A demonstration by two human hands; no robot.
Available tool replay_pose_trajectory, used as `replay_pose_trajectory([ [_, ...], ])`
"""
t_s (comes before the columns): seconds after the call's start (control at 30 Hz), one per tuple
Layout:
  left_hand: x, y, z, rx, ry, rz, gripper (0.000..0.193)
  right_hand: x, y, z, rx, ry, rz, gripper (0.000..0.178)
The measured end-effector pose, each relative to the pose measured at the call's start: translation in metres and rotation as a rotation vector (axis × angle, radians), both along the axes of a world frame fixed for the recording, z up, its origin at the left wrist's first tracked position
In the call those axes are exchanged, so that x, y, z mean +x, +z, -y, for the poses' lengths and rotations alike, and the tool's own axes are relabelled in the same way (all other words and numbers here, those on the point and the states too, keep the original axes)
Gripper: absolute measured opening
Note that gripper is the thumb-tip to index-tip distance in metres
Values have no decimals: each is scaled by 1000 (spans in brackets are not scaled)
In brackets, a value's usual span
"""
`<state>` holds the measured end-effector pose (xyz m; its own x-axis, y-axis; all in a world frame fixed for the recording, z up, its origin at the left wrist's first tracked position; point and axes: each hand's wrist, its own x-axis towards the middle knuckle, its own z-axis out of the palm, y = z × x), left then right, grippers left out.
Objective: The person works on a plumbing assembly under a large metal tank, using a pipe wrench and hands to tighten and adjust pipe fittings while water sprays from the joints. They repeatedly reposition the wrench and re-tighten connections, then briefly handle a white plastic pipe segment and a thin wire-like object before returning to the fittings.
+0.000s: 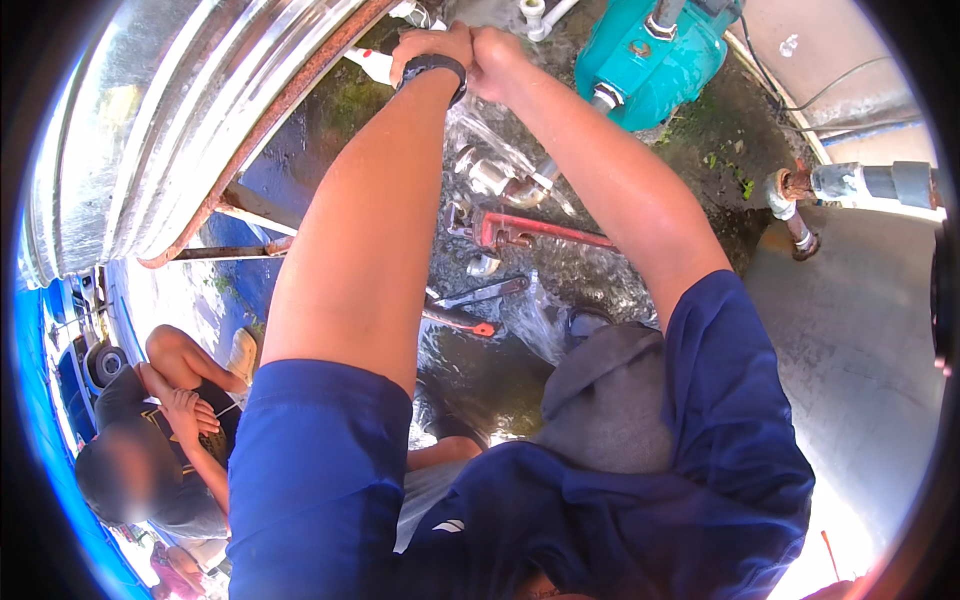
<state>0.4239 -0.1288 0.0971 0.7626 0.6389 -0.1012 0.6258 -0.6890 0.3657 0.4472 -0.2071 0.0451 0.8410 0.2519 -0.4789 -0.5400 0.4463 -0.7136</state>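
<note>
Both my arms stretch out to the far side of the wet ground, where my hands meet. My left hand [436, 46], with a dark band at the wrist, is closed by a white plastic pipe [372, 64] that sticks out to its left. Pressed against it, my right hand [497, 66] has its fingers curled; what they hold is hidden. Water splashes below the hands. Nearer me lie metal pipe fittings [490, 175], a red pipe wrench [545, 228], a grey hand tool [485, 292] and a tool with an orange-red handle [460, 318].
A teal water pump [655, 65] stands at the far right, near a white elbow fitting [536, 18]. Metal piping [850, 182] joins a large grey tank [850, 330] at right. Corrugated metal sheeting [170, 130] rises at left. A person [165, 440] crouches at lower left.
</note>
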Motion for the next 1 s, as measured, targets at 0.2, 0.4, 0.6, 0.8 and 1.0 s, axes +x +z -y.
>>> replay_pose_trajectory([
  [0.2,-29,-32,19,-92,202,443,96,1,-12,-10,119,30,-4,29],
  [0.4,-29,-48,7,-92,-143,284,68,7,-16,-14,91,81,12,35],
  [0.6,-28,-31,18,-60,-128,281,88,25,-8,-6,16,225,-114,39],
  [0.8,-26,-36,37,-264,112,567,105,66,-29,4,-92,629,-8,42],
  [1.0,-23,-34,-3,-447,-73,430,114,50,-10,-3,-294,454,12,32],
])
